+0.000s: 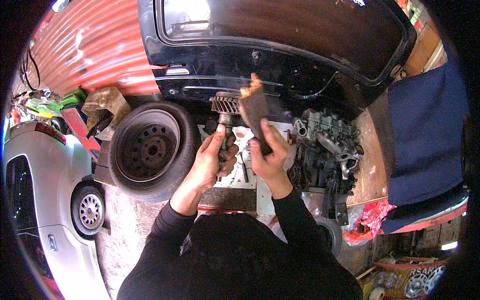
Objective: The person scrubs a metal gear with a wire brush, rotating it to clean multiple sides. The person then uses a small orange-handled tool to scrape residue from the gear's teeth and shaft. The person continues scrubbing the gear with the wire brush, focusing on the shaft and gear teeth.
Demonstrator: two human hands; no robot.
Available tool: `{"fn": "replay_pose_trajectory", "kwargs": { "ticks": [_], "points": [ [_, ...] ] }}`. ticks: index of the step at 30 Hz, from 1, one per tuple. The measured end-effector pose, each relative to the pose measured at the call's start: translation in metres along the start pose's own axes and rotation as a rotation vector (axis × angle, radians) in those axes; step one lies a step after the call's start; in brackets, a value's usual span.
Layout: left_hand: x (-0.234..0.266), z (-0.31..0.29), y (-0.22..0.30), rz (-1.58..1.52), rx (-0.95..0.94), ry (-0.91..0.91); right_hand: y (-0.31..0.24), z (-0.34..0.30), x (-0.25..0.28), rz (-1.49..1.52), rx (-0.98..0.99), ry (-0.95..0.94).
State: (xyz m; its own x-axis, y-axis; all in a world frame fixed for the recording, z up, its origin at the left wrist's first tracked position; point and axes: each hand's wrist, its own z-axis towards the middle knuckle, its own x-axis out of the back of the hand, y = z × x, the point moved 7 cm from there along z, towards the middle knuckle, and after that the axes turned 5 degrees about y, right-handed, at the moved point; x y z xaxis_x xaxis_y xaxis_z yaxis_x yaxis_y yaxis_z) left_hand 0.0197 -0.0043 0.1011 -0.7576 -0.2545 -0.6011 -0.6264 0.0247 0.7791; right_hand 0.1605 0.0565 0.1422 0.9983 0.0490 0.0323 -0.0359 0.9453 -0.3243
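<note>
My left hand point(206, 162) is closed round the shaft of a metal gear shaft point(226, 107), held upright with its slanted-tooth gear at the top. Close beside the gear, my right hand point(271, 156) grips the lower end of a dark, flat wood piece point(255, 109) with a jagged, pale orange top. That piece is slightly blurred, and I cannot tell if it touches the gear. Below the hands lies a white board point(231, 181) with a thin dark rod point(244, 168) and small parts on it, partly hidden by my hands.
A wheel with tyre point(152, 145) leans to the left of my hands. An engine point(327, 145) stands at the right. Behind is a black car tailgate point(215, 75). A silver car point(60, 210) is far left, a dark blue cloth point(425, 140) far right.
</note>
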Motion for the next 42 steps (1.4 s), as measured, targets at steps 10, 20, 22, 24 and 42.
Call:
{"fn": "replay_pose_trajectory", "kwargs": {
  "ticks": [10, 20, 22, 24, 42],
  "points": [
    [0.013, 0.004, 0.006, 0.525, -0.167, 0.297, 0.001, -0.004, 0.002, 0.021, -0.029, -0.042],
    [0.0, 0.005, 0.031, 0.714, -0.541, 0.261, 0.008, -0.014, 0.008, -0.014, -0.055, 0.016],
    [-0.004, 0.002, 0.035, 0.77, -0.604, 0.272, 0.01, -0.006, 0.002, -0.016, -0.085, -0.014],
    [-0.009, 0.004, 0.038, 0.793, -0.665, 0.256, 0.026, -0.029, 0.001, -0.056, -0.059, -0.055],
    [-0.014, 0.005, 0.045, 0.95, -0.88, 0.295, 0.014, -0.027, 0.008, -0.043, -0.018, 0.008]
  ]
}}
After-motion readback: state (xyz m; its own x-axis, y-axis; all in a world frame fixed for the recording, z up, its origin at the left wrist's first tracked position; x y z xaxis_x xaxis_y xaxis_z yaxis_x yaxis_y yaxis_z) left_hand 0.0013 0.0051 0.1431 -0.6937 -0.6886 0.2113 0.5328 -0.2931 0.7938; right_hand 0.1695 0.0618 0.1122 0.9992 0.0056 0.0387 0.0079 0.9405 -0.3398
